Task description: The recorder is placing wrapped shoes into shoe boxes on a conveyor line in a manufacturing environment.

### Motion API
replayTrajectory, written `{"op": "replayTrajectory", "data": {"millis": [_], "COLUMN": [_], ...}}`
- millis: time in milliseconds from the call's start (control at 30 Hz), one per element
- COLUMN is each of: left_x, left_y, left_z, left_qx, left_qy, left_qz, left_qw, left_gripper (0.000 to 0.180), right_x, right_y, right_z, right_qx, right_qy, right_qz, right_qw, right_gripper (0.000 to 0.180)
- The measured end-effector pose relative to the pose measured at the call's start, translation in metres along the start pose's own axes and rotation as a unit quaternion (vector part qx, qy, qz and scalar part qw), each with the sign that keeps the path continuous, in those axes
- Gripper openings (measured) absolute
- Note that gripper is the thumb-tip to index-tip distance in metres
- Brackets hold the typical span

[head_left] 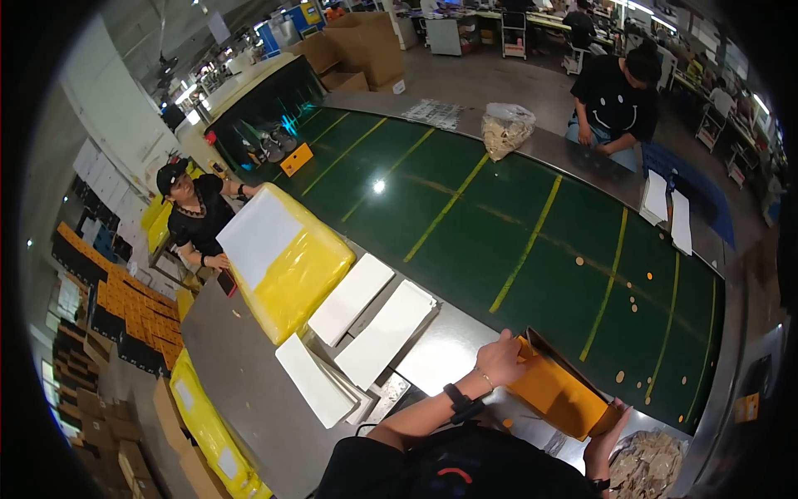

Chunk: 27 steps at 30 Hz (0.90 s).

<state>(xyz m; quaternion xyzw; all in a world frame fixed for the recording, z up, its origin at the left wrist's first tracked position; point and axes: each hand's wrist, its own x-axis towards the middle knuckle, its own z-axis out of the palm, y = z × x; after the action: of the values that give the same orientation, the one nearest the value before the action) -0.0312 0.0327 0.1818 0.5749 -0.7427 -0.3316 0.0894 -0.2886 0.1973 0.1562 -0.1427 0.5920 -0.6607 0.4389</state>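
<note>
An orange cardboard box point(553, 392) with a dark inner edge is held between my hands at the near edge of the green conveyor belt point(465, 249). My left hand point(499, 359) grips its left end, fingers bent over the top edge. At the other end, my right hand point(608, 434) holds the lower right corner; part of its fingers is hidden behind the box. Stacks of white sheets point(386, 333) lie on the metal table to the left of my left arm. Close by my right hand sits a clear plastic bag point(647, 466) of small brown pieces.
A large yellow plastic-wrapped pack point(299, 270) lies on the table beside a person point(199, 208) at left. Another person point(619, 100) works across the belt, near a bag of brown pieces point(507, 133). Small orange discs point(620, 377) are scattered on the belt. An orange box point(296, 160) stands at its far end.
</note>
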Motion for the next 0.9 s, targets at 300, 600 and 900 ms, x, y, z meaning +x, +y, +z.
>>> {"op": "replayTrajectory", "data": {"millis": [300, 600, 900], "left_x": [0.01, -0.016, -0.021], "left_y": [-0.055, -0.05, -0.056], "left_z": [0.004, 0.025, 0.03], "left_qx": [-0.126, 0.104, 0.138], "left_qy": [0.061, 0.176, 0.203], "left_qz": [0.034, 0.168, 0.205], "left_qw": [0.989, 0.964, 0.947], "left_gripper": [0.027, 0.018, 0.021], "right_x": [0.007, 0.008, 0.02], "right_y": [0.023, 0.033, 0.044], "right_z": [-0.002, -0.007, -0.009], "right_qx": [0.055, 0.032, 0.111], "right_qy": [0.071, 0.066, 0.086], "right_qz": [-0.029, -0.071, -0.059], "right_qw": [0.996, 0.995, 0.988], "right_gripper": [0.042, 0.042, 0.044]}}
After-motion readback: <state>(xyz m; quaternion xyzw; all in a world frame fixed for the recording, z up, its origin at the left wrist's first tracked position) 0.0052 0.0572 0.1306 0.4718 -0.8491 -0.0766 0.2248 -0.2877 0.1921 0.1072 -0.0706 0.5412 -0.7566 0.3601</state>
